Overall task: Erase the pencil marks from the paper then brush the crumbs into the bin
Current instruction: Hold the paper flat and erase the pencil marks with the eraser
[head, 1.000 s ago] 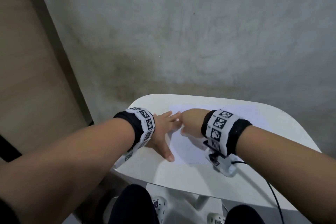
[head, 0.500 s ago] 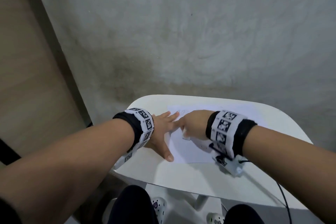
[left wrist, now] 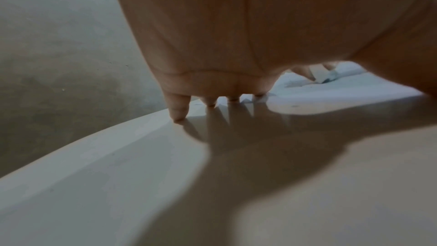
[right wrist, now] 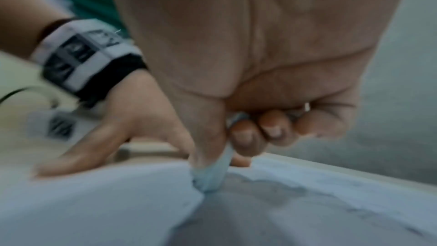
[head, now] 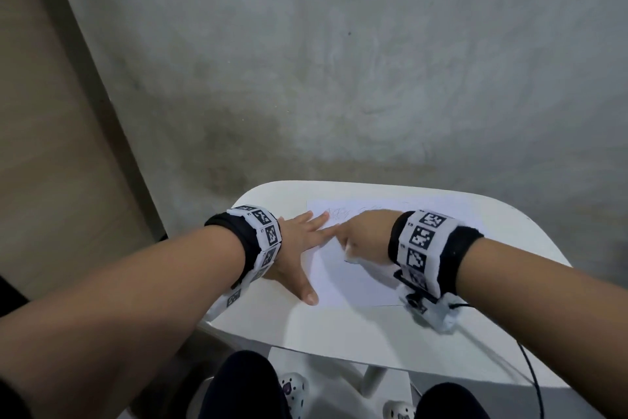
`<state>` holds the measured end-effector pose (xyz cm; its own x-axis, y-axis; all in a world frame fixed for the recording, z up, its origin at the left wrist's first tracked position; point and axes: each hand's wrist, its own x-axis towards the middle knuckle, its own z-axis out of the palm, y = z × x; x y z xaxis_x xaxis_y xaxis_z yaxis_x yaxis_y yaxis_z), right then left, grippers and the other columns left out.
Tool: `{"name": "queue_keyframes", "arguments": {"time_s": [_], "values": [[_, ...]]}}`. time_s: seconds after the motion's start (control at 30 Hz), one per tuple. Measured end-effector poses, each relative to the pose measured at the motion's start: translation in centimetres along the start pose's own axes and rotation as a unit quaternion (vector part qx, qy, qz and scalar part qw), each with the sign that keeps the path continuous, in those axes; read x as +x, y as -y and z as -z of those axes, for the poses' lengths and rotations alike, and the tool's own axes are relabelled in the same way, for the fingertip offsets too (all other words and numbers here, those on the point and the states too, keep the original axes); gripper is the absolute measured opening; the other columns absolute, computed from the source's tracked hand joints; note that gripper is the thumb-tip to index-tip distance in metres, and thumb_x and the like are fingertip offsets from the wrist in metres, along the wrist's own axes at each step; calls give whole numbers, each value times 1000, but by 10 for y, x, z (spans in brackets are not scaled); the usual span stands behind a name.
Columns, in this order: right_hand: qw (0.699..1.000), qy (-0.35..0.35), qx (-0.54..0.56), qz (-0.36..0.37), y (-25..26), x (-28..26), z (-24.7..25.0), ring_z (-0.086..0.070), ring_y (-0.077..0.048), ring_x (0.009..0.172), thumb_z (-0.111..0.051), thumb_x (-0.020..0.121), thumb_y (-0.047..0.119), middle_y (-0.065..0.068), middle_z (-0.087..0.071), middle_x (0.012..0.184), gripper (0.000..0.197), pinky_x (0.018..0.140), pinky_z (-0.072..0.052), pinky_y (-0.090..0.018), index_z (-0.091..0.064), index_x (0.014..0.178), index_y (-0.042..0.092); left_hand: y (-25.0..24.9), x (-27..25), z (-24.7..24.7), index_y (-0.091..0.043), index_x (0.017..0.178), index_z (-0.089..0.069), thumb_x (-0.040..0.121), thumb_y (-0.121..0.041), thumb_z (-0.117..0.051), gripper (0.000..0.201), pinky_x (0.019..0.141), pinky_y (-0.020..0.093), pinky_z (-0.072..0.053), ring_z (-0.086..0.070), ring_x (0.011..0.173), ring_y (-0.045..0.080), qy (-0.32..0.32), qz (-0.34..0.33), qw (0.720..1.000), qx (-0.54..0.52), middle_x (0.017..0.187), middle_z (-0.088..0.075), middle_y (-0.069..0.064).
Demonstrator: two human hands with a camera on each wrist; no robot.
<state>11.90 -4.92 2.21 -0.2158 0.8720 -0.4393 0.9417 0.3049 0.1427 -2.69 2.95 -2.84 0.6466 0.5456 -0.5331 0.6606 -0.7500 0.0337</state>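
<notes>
Shifted right since a second ago: right hand (head: 362, 236) with eraser (right wrist: 212, 173) pinched, tip on paper (head: 353, 282) | flat, fingers spread: left hand (head: 299, 248) pinning paper's left edge on white table (head: 339, 333) | eraser clear only in right wrist view; pencil marks (head: 339, 213) only in head view
</notes>
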Motion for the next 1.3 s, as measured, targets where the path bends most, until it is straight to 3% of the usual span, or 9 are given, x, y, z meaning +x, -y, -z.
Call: {"name": "queue_keyframes", "arguments": {"time_s": [0.13,0.23,0.33,0.47,0.67,0.8,0.93,1.17,1.3], "values": [[998,39,-31,47,12,-4,-8,-52,-20,85,-53,94,20,1,-62,96,15,74,-41,-30,-59,107,17,0,3,-2,-40,150,26,66,-72,-74,135,121,55,1,27,148,16,3,5,1000,13,157,35,-13],[1000,12,-8,10,-5,0,-4,-56,-21,87,-51,92,19,1,-61,88,3,80,-47,-31,-53,93,20,1,1,0,-39,151,26,67,-71,-75,135,121,55,1,27,147,15,1,1,1000,4,157,34,-14],[999,23,-39,26,7,-4,-10,-51,-19,84,-51,94,17,1,-52,76,7,61,-35,-20,-54,89,15,1,2,-1,-39,151,26,66,-72,-74,136,121,55,1,27,147,16,5,2,1000,8,157,35,-13],[1000,18,-16,19,-5,-6,-7,-56,-19,84,-52,91,19,3,-64,92,12,72,-44,-30,-58,101,18,1,3,-1,-40,150,26,66,-71,-75,135,121,56,1,28,147,16,10,3,1000,7,156,36,-13],[999,18,0,46,8,-12,-24,-53,-19,79,-52,91,22,4,-60,87,9,64,-38,-28,-58,98,21,1,1,0,-40,151,25,66,-70,-75,135,121,56,1,28,147,14,11,2,1000,1,157,35,-14],[993,-43,98,-52,-45,-10,-12,-53,-19,84,-55,87,26,8,-55,79,4,72,-41,-28,-54,85,24,0,0,0,-41,150,25,64,-71,-75,135,120,57,1,28,147,14,7,2,1000,-2,157,35,-14],[971,-73,218,-65,-78,-25,-7,-49,-13,61,-62,88,28,7,-53,62,8,60,-39,-25,-60,82,23,5,-9,-1,-43,148,27,63,-73,-75,137,121,54,3,31,145,10,25,-13,1000,3,154,37,-17],[985,-34,101,-138,-97,-34,-21,-44,-14,63,-48,84,16,9,-50,67,6,56,-34,-23,-52,80,18,7,-33,-8,-42,150,25,66,-76,-72,133,122,49,6,30,144,8,42,-22,999,5,154,37,-17],[982,-18,110,-152,-96,-30,-28,-44,-19,70,-44,84,11,4,-52,73,10,63,-36,-27,-46,79,20,-1,-30,-4,-37,154,19,69,-91,-47,120,120,46,13,24,147,6,5,9,1000,23,158,29,-15]]}}
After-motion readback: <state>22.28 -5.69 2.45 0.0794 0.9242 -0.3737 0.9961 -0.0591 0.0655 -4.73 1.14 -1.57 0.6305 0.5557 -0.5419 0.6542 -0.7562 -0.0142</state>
